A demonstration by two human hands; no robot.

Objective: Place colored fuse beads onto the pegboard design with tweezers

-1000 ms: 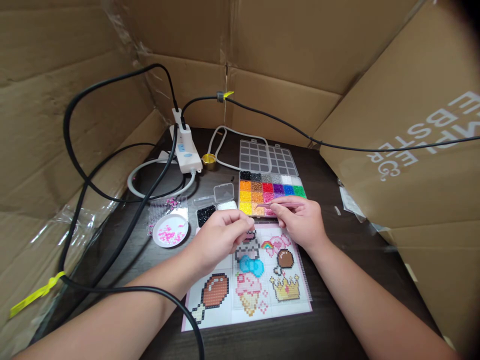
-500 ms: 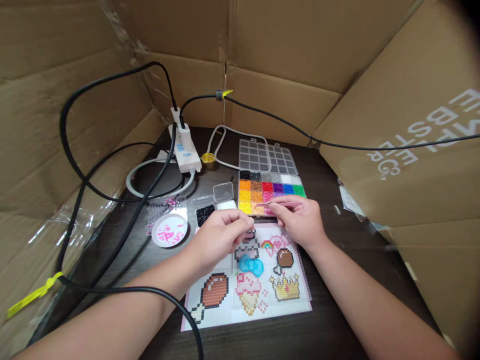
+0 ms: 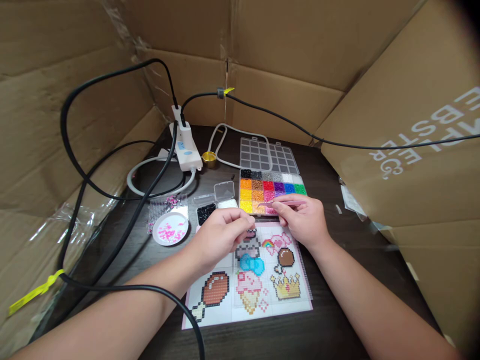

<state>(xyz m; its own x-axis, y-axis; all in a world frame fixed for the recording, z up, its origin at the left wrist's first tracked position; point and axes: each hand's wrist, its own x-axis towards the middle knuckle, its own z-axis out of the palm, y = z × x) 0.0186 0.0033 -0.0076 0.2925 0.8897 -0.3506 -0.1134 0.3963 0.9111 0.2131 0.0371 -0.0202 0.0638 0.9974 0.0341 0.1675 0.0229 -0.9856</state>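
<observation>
Pink tweezers (image 3: 290, 203) are pinched in my right hand (image 3: 305, 217), their tips pointing left over the peach and pink compartments of the bead box (image 3: 268, 187). My left hand (image 3: 225, 230) is closed, thumb against fingers, above the pattern sheet; whatever it may hold is too small to make out. Beneath both hands lies the pattern sheet (image 3: 249, 317) with pixel drawings of a drumstick, an ice cream, a bow and a crown. A clear pegboard (image 3: 275, 295) rests on top of it. Sorted fuse beads of several colours fill the box.
Left of my hand stand a white dish (image 3: 170, 229) of pink beads and a small box of black beads (image 3: 205, 214). A power strip (image 3: 185, 150), a gold cup (image 3: 209, 159) and looping black cables (image 3: 142, 200) lie behind and left. Cardboard walls (image 3: 285, 95) enclose the table.
The whole view has shifted very slightly. My right hand stays over the near edge of the bead box with the tweezers, and my left hand has hardly moved.
</observation>
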